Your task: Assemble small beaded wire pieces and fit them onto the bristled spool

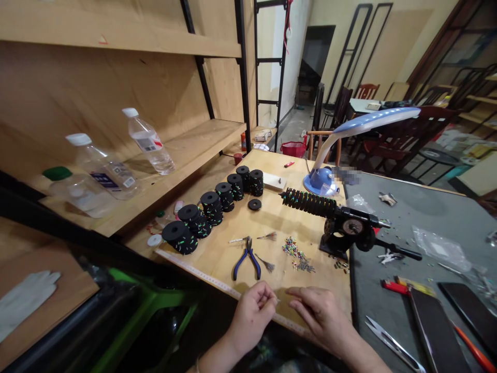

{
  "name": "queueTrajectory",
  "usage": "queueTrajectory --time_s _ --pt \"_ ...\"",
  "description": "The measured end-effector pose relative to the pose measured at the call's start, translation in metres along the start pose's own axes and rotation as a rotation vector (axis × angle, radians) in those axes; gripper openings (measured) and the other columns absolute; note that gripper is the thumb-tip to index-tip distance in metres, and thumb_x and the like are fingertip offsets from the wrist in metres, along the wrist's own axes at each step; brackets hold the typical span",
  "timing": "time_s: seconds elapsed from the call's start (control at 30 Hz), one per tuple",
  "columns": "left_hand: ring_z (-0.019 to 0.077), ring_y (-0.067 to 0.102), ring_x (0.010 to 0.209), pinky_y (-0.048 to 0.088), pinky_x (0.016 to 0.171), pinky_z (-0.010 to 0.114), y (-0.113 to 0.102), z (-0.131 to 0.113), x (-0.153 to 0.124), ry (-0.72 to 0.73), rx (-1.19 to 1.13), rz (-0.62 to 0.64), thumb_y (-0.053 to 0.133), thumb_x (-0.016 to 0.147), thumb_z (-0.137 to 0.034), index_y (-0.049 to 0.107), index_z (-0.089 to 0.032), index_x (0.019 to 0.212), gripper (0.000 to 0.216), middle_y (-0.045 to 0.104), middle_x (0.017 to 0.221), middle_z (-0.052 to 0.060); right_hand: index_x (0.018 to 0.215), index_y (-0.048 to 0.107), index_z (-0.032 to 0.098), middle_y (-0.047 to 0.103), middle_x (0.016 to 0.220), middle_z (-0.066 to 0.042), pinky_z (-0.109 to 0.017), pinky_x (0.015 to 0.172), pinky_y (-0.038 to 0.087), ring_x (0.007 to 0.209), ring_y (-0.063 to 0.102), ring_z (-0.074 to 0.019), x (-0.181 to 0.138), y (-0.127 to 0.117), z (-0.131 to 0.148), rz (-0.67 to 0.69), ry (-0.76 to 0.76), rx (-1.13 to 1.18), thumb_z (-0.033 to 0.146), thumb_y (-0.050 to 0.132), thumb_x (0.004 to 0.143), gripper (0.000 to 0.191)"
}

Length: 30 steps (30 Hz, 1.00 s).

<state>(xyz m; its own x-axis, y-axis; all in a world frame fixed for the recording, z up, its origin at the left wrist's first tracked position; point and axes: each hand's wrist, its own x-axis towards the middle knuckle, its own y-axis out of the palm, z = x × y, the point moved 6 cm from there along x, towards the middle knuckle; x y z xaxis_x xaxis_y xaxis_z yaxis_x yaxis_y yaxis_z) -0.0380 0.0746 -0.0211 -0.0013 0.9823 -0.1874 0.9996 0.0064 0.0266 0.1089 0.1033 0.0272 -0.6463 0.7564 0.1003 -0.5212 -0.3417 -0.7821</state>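
My left hand [254, 315] is closed in a pinch just over the table's front edge. Something small and pale shows at its fingertips, too fine to name. Facing it, my right hand [319, 314] has its fingers stretched out and the thumb apart, with nothing visible between them. Beyond my hands lie blue-handled pliers [247, 263], a pile of coloured beads [292, 247] and a heap of small grey metal pieces [305, 265]. Two little bundles of thin wire-like strands [266, 263] rest by the pliers.
Black foam spools [180, 237] wound with line stand in a row at left. A hand-cranked winder [351, 228] carries a stack of black discs [308, 203]. Behind it stands a blue lamp [320, 178]. Scissors [392, 342] and a phone [440, 331] lie right; a shelf [186, 166] borders the left.
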Motion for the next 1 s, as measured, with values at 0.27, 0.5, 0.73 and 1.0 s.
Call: queueTrajectory --time_s 0.27,0.5,0.73,1.0 --pt "0.0105 0.038 0.055 0.031 0.053 0.021 -0.001 0.003 0.002 0.018 0.003 0.002 0.057 0.079 -0.025 0.050 -0.018 0.067 0.016 0.042 0.060 -0.006 0.078 0.055 0.020 0.062 0.070 -0.004 -0.023 0.058 0.039 0.064 0.057 -0.0157 0.001 -0.014 0.011 0.046 -0.015 -0.015 0.014 0.040 0.088 0.019" --pt "0.0113 0.049 0.061 0.037 0.054 0.022 0.003 -0.022 0.003 0.141 0.234 0.089 0.059 0.075 -0.013 0.063 -0.018 0.106 0.032 0.064 0.099 0.006 0.082 0.058 0.020 0.065 0.073 -0.005 -0.024 0.057 0.038 0.064 0.060 -0.0169 0.004 -0.012 0.010 0.066 -0.017 -0.147 0.013 0.043 0.088 0.018" --pt "0.0153 0.060 0.071 0.045 0.066 0.024 0.028 -0.031 0.010 0.068 -0.003 0.282 0.060 0.075 -0.011 0.063 -0.014 0.081 0.007 0.065 0.075 0.003 0.086 0.059 0.020 0.069 0.076 -0.005 -0.023 0.057 0.038 0.068 0.064 -0.0172 0.005 -0.015 0.016 0.068 -0.038 -0.140 0.014 0.045 0.089 0.016" --pt "0.0062 0.043 0.042 0.033 0.042 0.019 0.023 -0.014 0.010 -0.015 -0.035 0.276 0.053 0.085 -0.026 0.053 -0.017 0.082 0.010 0.062 0.070 -0.001 0.085 0.058 0.020 0.066 0.073 -0.003 -0.023 0.056 0.039 0.064 0.060 -0.0155 0.004 -0.032 0.005 0.104 0.004 -0.092 0.014 0.045 0.087 0.015"
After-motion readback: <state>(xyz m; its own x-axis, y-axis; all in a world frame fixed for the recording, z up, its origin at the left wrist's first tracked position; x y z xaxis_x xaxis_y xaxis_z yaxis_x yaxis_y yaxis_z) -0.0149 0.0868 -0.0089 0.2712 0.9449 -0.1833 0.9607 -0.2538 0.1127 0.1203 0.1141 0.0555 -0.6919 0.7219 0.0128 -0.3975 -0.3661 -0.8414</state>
